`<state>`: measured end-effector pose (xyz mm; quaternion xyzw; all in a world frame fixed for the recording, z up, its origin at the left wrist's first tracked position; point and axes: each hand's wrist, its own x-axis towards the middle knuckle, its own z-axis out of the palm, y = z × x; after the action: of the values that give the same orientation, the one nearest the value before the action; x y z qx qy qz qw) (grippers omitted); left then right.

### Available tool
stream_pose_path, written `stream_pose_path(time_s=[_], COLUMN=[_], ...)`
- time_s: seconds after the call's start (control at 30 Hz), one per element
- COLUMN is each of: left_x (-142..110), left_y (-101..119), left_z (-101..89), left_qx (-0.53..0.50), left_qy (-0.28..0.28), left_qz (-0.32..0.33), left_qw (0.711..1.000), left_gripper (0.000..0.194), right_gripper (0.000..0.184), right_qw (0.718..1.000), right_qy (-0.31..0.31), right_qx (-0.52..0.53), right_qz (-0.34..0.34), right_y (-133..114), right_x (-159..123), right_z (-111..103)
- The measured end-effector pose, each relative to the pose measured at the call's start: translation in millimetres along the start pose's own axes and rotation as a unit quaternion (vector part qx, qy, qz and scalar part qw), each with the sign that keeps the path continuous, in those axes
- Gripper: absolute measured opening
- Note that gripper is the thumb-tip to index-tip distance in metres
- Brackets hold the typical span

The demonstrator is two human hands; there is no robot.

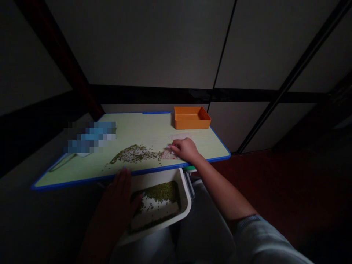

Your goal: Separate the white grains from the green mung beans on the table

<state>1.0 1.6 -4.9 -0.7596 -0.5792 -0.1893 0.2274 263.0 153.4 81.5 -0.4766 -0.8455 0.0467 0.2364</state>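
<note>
On the desktop, my right hand (186, 149) is closed in a pinch on a clear, thin protractor-like plate (168, 154) with reddish markings. Part of the plate is hidden beneath the fingers. Beside its left edge, small green beans (133, 153), which look like mung beans, lie scattered in a loose patch. My left hand (119, 192) is in shadow at the left side of a white drawer (187, 203) below the desk's front edge. Its fingers are stretched out, with the thumb over the drawer. Many more green beans (162, 191) are heaped inside, mostly toward the back and right.
An orange open box (191, 124) stands at the back right of the pale green desk (148, 128), which has a blue rim. At the left is a blurred-out blue item (93, 136) with a cord. Cabinet panels (154, 47) rise behind. My legs are under the drawer.
</note>
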Motion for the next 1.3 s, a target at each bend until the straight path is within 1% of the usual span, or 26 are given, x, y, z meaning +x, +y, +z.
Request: stream_pose_path(time_s=[0.1, 0.2, 0.4, 0.5, 0.67, 0.73, 0.93, 1.13, 1.3], left_x=[0.7, 1.5, 1.7, 1.8, 1.7, 1.5, 1.9, 1.7, 0.9], left_y=[0.4, 1.4, 4.1, 5.3, 5.1, 4.9, 4.7, 5.8, 4.9], left_z=[-0.2, -1.1, -8.1, -11.8, -9.1, -7.9, -9.4, -8.4, -7.7], left_qx=[0.002, 0.011, 0.011, 0.007, 0.012, 0.013, 0.010, 0.018, 0.025], left_qy=[0.018, 0.018, -0.006, -0.019, -0.002, 0.003, -0.007, 0.005, -0.008], left_qz=[0.009, 0.009, 0.006, 0.001, 0.003, 0.005, 0.006, 0.006, 0.006], left_qw=[1.000, 1.000, 1.000, 1.000, 1.000, 1.000, 1.000, 1.000, 1.000], left_gripper=[0.084, 0.083, 0.083, 0.083, 0.081, 0.082, 0.083, 0.082, 0.084], right_gripper=[0.033, 0.032, 0.030, 0.029, 0.028, 0.028, 0.029, 0.031, 0.032], right_qw=[1.000, 1.000, 0.999, 0.997, 0.991, 0.990, 0.985, 0.983, 0.981], right_qy=[-0.003, -0.003, -0.014, -0.011, -0.009, -0.007, -0.008, -0.004, -0.012], right_qx=[-0.024, -0.021, 0.045, 0.081, 0.133, 0.142, 0.170, 0.181, 0.195], right_qz=[-0.005, -0.009, -0.020, -0.015, 0.010, 0.009, -0.004, -0.015, -0.022], right_y=[-2.2, -3.6, -2.0, -0.5, 0.4, 0.5, 2.4, 2.7, 1.8], right_x=[3.0, 4.9, 4.3, 3.0, 0.5, 0.0, -0.7, -1.5, -2.7], right_z=[-0.4, -0.3, -0.2, 0.3, 0.8, 1.1, 3.1, 3.7, 3.8])
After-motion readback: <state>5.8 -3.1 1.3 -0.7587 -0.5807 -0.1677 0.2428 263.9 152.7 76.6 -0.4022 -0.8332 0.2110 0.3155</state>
